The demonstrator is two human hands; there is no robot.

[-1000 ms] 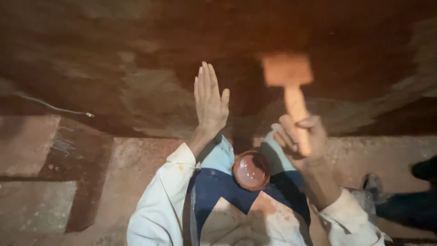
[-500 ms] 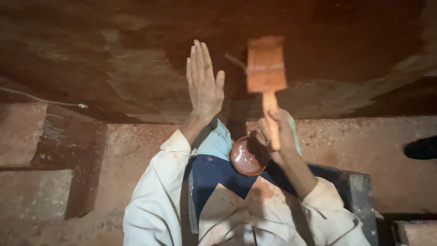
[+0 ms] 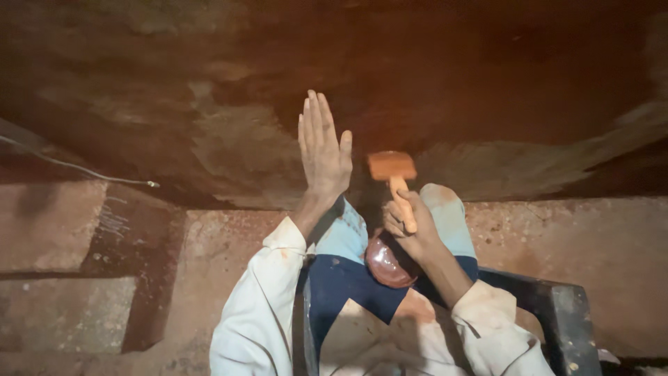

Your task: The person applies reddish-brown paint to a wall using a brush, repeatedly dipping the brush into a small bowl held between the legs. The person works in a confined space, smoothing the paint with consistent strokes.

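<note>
My left hand [image 3: 321, 150] is held flat with fingers together, palm pressed against the large dark reddish-brown surface [image 3: 209, 104] in front of me. My right hand [image 3: 412, 226] grips the handle of an orange wooden paddle [image 3: 393, 170], its flat head tilted toward the same surface just right of my left hand. A small round reddish bowl [image 3: 386, 263] rests in my lap under my right wrist. Both arms wear white sleeves.
A thin wire [image 3: 76, 168] runs along the left under the surface. The floor [image 3: 557, 237] is rough reddish concrete with a dark channel [image 3: 132, 264] at left. The dark edge of a seat [image 3: 557, 313] shows at lower right.
The paddle has come down from high against the surface to a lower position by my left hand. My left hand stays flat on the surface.
</note>
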